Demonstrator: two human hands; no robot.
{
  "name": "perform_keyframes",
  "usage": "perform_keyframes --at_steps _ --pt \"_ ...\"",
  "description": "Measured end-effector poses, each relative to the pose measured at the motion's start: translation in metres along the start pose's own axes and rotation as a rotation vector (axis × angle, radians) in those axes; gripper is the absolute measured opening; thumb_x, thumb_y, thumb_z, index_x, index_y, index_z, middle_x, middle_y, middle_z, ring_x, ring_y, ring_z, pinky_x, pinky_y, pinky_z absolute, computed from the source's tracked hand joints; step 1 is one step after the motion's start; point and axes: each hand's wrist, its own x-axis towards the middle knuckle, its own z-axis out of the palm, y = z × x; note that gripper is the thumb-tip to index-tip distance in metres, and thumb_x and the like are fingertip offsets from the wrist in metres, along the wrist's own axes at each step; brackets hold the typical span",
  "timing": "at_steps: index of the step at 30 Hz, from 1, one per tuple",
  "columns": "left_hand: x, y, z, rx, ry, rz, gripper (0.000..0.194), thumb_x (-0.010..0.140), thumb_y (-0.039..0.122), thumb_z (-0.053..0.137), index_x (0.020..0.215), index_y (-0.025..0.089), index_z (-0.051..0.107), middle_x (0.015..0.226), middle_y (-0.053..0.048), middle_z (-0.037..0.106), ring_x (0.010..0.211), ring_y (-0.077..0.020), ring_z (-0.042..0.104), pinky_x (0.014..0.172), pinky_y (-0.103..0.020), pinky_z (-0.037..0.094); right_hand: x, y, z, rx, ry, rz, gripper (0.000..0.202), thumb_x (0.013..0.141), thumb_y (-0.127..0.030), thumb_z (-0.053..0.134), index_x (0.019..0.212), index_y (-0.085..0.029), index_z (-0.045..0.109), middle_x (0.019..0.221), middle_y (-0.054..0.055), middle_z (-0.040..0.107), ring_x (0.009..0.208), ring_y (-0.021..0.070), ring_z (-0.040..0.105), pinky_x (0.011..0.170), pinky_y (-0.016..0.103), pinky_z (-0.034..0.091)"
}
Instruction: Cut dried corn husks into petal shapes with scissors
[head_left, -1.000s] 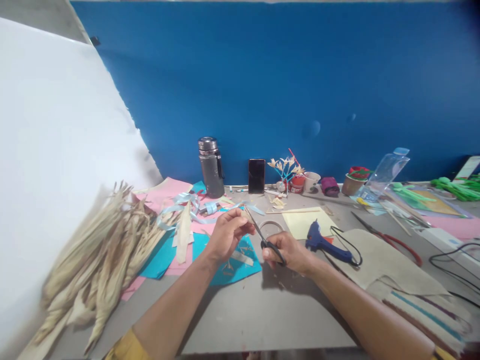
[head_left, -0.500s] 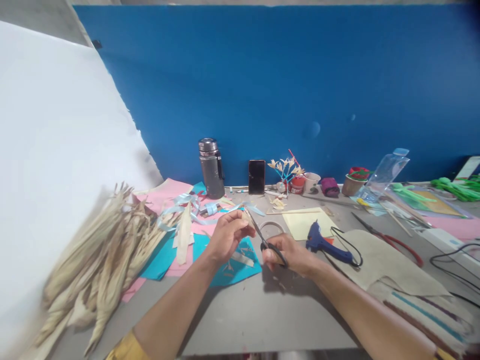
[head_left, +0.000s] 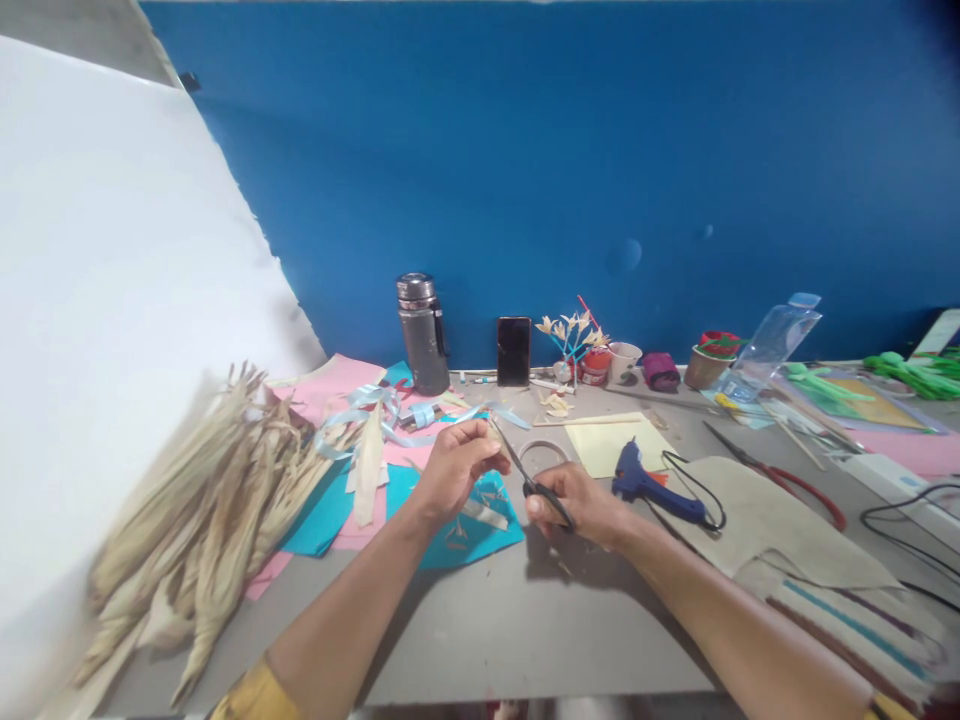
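Observation:
My right hand [head_left: 574, 500] grips a pair of scissors [head_left: 519, 464] by the black handles, blades pointing up and to the left. My left hand [head_left: 461, 465] is closed in a pinch, fingertips close to the blade tips. A small pale piece of corn husk seems to be between them, mostly hidden by the fingers. Under the hands lies blue paper [head_left: 439, 550] bearing cut husk bits and a husk strip [head_left: 484, 514]. Just behind the scissors is a roll of tape [head_left: 541, 445]. To the left, another husk strip [head_left: 367, 470] rests on coloured paper.
Dried corn husks [head_left: 202, 530] are heaped at left. A flask [head_left: 424, 340], phone [head_left: 514, 352] and husk flowers [head_left: 568, 335] stand along the back. On the right lie a blue glue gun [head_left: 660, 490], red-handled pliers [head_left: 780, 475], a clear bottle [head_left: 772, 350] and a power strip [head_left: 892, 490].
The scissors' handles have closed slightly in my right hand. My left hand stays in almost the same place; the whole view has shifted very slightly.

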Motion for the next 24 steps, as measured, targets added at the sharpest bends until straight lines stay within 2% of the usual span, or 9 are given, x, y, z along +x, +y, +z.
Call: perform_keyframes --at_steps 5,10,15,24 --pt "-0.0004 0.0016 -0.0002 -0.006 0.007 -0.010 0.016 0.069 0.019 0.068 0.059 0.015 0.056 0.059 0.000 0.057 0.058 -0.0145 0.060 0.063 -0.030 0.051 0.0021 0.0055 0.0016 0.009 0.033 0.041 0.055 0.072 -0.064 0.071 0.054 -0.014 0.060 0.045 -0.002 0.047 0.045 0.0078 0.036 0.046 0.023 0.023" --pt "-0.0009 0.0034 0.0010 -0.030 -0.025 -0.023 0.016 0.068 0.020 0.069 0.059 0.016 0.056 0.059 0.000 0.058 0.058 -0.0149 0.061 0.063 -0.030 0.051 0.0015 0.0061 0.0017 0.101 -0.021 -0.004 0.054 0.076 -0.066 0.067 0.064 -0.013 0.064 0.055 0.001 0.059 0.048 0.0089 0.042 0.046 0.022 0.026" --pt "-0.0014 0.0035 0.0030 -0.028 -0.059 -0.028 0.013 0.068 0.020 0.068 0.061 0.016 0.058 0.063 -0.004 0.065 0.061 -0.0177 0.064 0.065 -0.034 0.053 0.0015 0.0024 0.0005 0.156 0.040 -0.045 0.058 0.077 -0.070 0.062 0.070 -0.013 0.066 0.061 0.004 0.064 0.054 0.0109 0.049 0.050 0.022 0.029" --pt "-0.0003 -0.0007 -0.0003 -0.019 -0.038 -0.040 0.008 0.070 0.016 0.063 0.064 0.016 0.058 0.062 -0.002 0.061 0.057 -0.0149 0.060 0.061 -0.031 0.052 0.0012 0.0018 0.0027 0.121 -0.038 -0.019 0.058 0.078 -0.069 0.063 0.071 -0.012 0.066 0.061 0.004 0.063 0.051 0.0089 0.046 0.047 0.022 0.028"
